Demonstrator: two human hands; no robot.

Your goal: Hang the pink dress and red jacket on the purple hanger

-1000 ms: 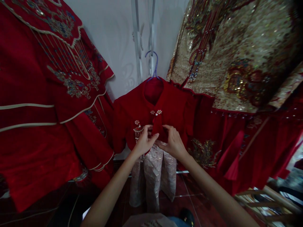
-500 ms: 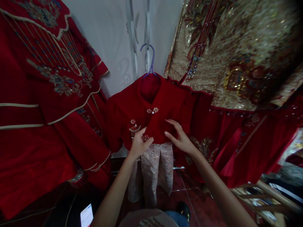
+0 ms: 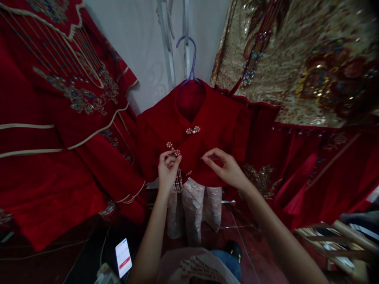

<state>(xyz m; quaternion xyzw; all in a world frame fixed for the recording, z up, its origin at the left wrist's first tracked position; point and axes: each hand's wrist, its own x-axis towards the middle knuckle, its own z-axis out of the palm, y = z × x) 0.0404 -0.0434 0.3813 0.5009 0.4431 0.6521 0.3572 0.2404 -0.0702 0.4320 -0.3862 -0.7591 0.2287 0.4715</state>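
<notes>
A short red jacket [image 3: 217, 118] hangs before me on a purple hanger [image 3: 194, 59], with a pale patterned skirt [image 3: 194, 201] below its hem. Flower-shaped beaded clasps [image 3: 193, 130] sit at its crossed neckline. My left hand [image 3: 168, 171] is closed in a pinch on a beaded tassel ornament [image 3: 177, 182] at the jacket's left front; its strands dangle under my fingers. At the jacket's right front, the thumb and forefinger of my right hand [image 3: 225, 165] are pinched together. Whatever lies between those fingertips is too small to make out.
Red embroidered garments [image 3: 89, 157] hang on the left. A gold sequined garment [image 3: 284, 79] hangs at the right above red skirts. A lit phone [image 3: 123, 257] lies low on the left, and a wooden rack [image 3: 334, 244] stands at lower right. Behind is a metal rail [image 3: 186, 27].
My left hand has moved up slightly and closed on the beaded tassel ornament. My right hand's fingers, apart before, have come together in a pinch. The view has shifted a little.
</notes>
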